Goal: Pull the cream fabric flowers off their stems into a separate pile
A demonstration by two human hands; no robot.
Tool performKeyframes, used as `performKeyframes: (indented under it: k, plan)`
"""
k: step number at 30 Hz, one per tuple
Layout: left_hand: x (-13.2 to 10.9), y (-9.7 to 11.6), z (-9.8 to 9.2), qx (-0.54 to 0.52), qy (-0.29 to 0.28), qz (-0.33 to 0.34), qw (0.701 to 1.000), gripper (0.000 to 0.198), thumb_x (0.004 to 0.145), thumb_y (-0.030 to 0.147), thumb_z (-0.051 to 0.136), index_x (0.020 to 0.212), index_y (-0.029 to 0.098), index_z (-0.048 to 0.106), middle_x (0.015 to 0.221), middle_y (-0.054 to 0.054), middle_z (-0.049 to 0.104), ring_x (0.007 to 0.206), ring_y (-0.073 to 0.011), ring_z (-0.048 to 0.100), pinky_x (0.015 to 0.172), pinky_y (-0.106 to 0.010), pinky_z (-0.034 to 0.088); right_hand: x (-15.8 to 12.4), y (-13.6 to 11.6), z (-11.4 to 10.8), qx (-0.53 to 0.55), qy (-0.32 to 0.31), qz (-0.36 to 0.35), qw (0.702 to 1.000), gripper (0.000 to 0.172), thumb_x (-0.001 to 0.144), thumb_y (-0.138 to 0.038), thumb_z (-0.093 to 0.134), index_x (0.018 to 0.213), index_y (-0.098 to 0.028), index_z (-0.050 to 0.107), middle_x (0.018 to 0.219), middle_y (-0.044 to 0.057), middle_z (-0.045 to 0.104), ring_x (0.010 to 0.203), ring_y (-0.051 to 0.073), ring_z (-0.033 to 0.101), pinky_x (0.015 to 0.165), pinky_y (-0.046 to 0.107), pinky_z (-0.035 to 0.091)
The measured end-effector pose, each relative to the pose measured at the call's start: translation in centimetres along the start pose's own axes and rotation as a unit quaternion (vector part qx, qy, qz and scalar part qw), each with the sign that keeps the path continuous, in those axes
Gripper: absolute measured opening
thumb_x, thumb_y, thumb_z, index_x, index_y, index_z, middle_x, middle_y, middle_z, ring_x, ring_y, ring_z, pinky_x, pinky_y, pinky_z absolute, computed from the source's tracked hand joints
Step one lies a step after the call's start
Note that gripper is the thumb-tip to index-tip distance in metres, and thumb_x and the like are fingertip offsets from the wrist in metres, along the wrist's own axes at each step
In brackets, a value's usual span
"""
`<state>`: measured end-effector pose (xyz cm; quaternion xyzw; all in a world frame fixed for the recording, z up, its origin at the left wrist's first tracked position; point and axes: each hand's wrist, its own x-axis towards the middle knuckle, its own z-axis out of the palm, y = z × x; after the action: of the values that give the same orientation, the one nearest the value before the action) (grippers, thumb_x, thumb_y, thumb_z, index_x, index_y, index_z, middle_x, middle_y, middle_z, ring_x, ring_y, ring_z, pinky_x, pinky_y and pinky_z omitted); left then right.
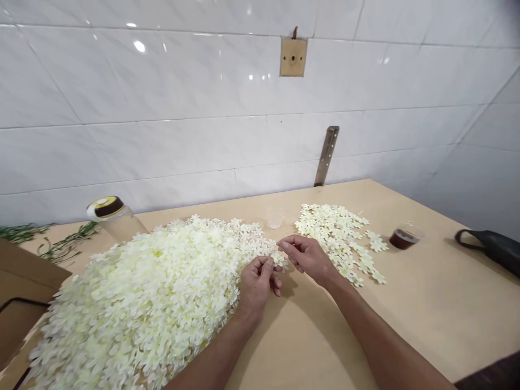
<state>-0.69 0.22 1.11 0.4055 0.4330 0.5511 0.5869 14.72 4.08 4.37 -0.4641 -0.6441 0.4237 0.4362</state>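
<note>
My left hand [258, 283] is closed in a pinch, with a small white artificial flower [279, 261] at its fingertips. Just to the right and slightly higher, my right hand [307, 254] has thumb and forefinger pressed together; anything between them is too small to make out. A large heap of pale white-yellow artificial flowers [154, 298] lies beside my left hand and forearm. Beyond my right hand, a smaller, flatter spread of the same flowers [333, 233] lies on the table. A small clear plastic cup [275, 216] stands behind my hands.
At the right of the wooden table [439, 303] are a cup of dark liquid [404, 238] and a black object with a loop [498, 246]. A clear jar [122, 219], green stems [67, 241] and a cardboard box [28, 287] are at left. A metal strip [327, 157] leans against the tiled wall.
</note>
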Motion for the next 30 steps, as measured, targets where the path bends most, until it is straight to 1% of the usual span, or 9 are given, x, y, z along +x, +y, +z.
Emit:
performKeyframes:
  k: [3, 5, 7, 9, 12, 17, 22, 26, 30]
  plan:
    - [0.2, 0.0, 0.1, -0.021, 0.029, -0.004, 0.999, 0.036, 0.079, 0.049, 0.068, 0.082, 0.014, 0.058, 0.069, -0.003, 0.068, 0.038, -0.0083, 0.051, 0.036, -0.021, 0.042, -0.2, -0.4, -0.3, -0.072, -0.008, -0.047, 0.996, 0.028, 0.083, -0.044, 0.065, 0.095, -0.019, 0.073, 0.077, 0.002, 0.068, 0.062, 0.013, 0.057, 0.059, 0.025, 0.047]
    - [0.3, 0.0, 0.0, -0.024, 0.038, -0.003, 0.999, 0.036, 0.078, 0.048, 0.068, 0.081, 0.014, 0.058, 0.071, -0.004, 0.069, 0.039, -0.0085, 0.052, 0.037, -0.021, 0.042, -0.3, -0.4, -0.2, -0.104, -0.010, -0.071, 0.992, 0.024, 0.081, -0.039, 0.068, 0.097, -0.021, 0.072, 0.091, 0.004, 0.070, 0.069, 0.014, 0.059, 0.064, 0.026, 0.049]
    - [0.3, 0.0, 0.0, -0.023, 0.043, -0.005, 0.999, 0.036, 0.078, 0.049, 0.068, 0.078, 0.014, 0.057, 0.062, -0.002, 0.066, 0.038, -0.0086, 0.051, 0.038, -0.021, 0.042, -0.4, -0.3, 0.1, -0.120, -0.014, -0.091, 0.989, 0.023, 0.081, -0.036, 0.070, 0.098, -0.022, 0.072, 0.092, 0.004, 0.069, 0.066, 0.013, 0.057, 0.060, 0.025, 0.048]
    - [0.3, 0.2, -0.1, -0.023, 0.045, -0.011, 0.999, 0.037, 0.078, 0.050, 0.068, 0.076, 0.015, 0.057, 0.052, 0.001, 0.060, 0.036, -0.0085, 0.049, 0.039, -0.021, 0.041, -0.5, 0.0, 0.5, -0.140, -0.020, -0.120, 0.983, 0.022, 0.081, -0.036, 0.071, 0.099, -0.023, 0.073, 0.088, 0.004, 0.068, 0.061, 0.012, 0.053, 0.056, 0.024, 0.046]
    - [0.3, 0.5, -0.1, -0.035, 0.040, -0.023, 0.998, 0.037, 0.076, 0.050, 0.071, 0.077, 0.014, 0.058, 0.049, 0.002, 0.058, 0.038, -0.0085, 0.048, 0.041, -0.020, 0.041, -0.4, 0.4, 0.9, -0.168, -0.023, -0.155, 0.973, 0.018, 0.083, -0.034, 0.069, 0.097, -0.024, 0.075, 0.088, 0.004, 0.068, 0.060, 0.011, 0.054, 0.060, 0.025, 0.046]
    - [0.4, 1.1, -0.2, -0.077, 0.018, -0.043, 0.996, 0.036, 0.075, 0.047, 0.073, 0.079, 0.013, 0.061, 0.062, 0.000, 0.063, 0.047, -0.0100, 0.054, 0.043, -0.021, 0.042, -0.4, 0.5, 1.4, -0.163, 0.014, -0.146, 0.976, 0.015, 0.085, -0.031, 0.067, 0.095, -0.024, 0.074, 0.089, 0.003, 0.071, 0.067, 0.012, 0.061, 0.064, 0.024, 0.049]
    - [0.4, 1.3, -0.3, -0.051, -0.002, -0.058, 0.997, 0.033, 0.077, 0.045, 0.071, 0.078, 0.013, 0.061, 0.052, 0.001, 0.059, 0.043, -0.0088, 0.051, 0.045, -0.020, 0.040, -0.6, -0.3, 1.7, -0.158, 0.024, -0.110, 0.981, 0.016, 0.083, -0.035, 0.070, 0.093, -0.023, 0.074, 0.088, 0.002, 0.072, 0.070, 0.013, 0.064, 0.066, 0.024, 0.050]
    - [0.3, 1.4, -0.3, -0.035, 0.007, -0.057, 0.998, 0.032, 0.075, 0.042, 0.072, 0.080, 0.013, 0.063, 0.053, 0.001, 0.060, 0.044, -0.0088, 0.050, 0.046, -0.020, 0.040, -0.7, -0.6, 1.8, -0.140, 0.022, -0.070, 0.987, 0.014, 0.085, -0.035, 0.069, 0.087, -0.023, 0.075, 0.085, 0.001, 0.073, 0.073, 0.013, 0.065, 0.069, 0.024, 0.050]
    - [0.1, 1.6, -0.1, -0.034, 0.025, -0.055, 0.998, 0.034, 0.074, 0.044, 0.074, 0.079, 0.012, 0.065, 0.055, 0.000, 0.060, 0.045, -0.0099, 0.051, 0.046, -0.021, 0.040, -0.7, -0.8, 1.8, -0.142, 0.028, -0.089, 0.985, 0.008, 0.084, -0.027, 0.071, 0.089, -0.024, 0.077, 0.090, 0.001, 0.073, 0.075, 0.013, 0.065, 0.068, 0.023, 0.050]
